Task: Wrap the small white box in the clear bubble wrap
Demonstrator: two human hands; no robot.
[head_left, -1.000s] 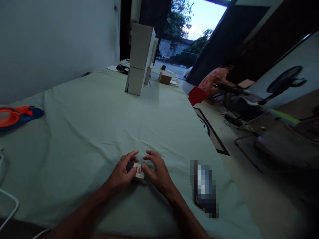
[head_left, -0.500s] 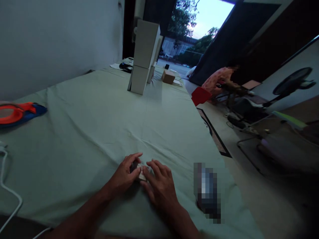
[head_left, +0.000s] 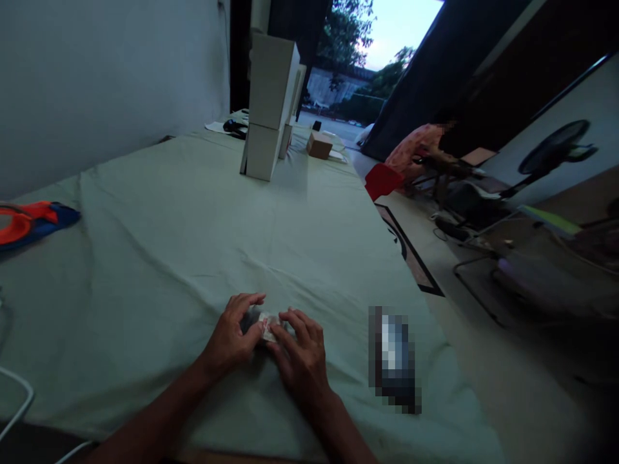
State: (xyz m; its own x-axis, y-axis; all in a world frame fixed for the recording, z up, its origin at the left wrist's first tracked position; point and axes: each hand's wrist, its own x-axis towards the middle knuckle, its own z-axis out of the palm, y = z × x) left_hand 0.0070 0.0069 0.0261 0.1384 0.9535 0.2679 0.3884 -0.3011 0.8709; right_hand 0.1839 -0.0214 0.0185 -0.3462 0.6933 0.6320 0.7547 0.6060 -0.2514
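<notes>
A small pale piece with reddish marks (head_left: 269,327) lies low over the cloth between my two hands; its exact kind is too small and dim to tell. My left hand (head_left: 235,332) curls at its left side, thumb pressed on its edge and fingers arched above. From the right, my right hand (head_left: 302,348) presses the piece with its thumb and forefinger, the other fingers bent. A dark shape, perhaps shadow, shows beneath the left fingers. Both hands rest close to the light green cloth (head_left: 193,219) on the table.
A blurred-out dark object (head_left: 394,361) lies right of my hands. At the left are an orange and blue item (head_left: 39,222) and a white cable (head_left: 24,393). Tall white boxes (head_left: 273,84) and a brown box (head_left: 319,145) stand farther back. A person (head_left: 416,148) bends beyond the table's right edge.
The view has shifted slightly, so everything sits a little farther left. More of the pale piece and its reddish marks shows between my hands, which keep nearly the same pose.
</notes>
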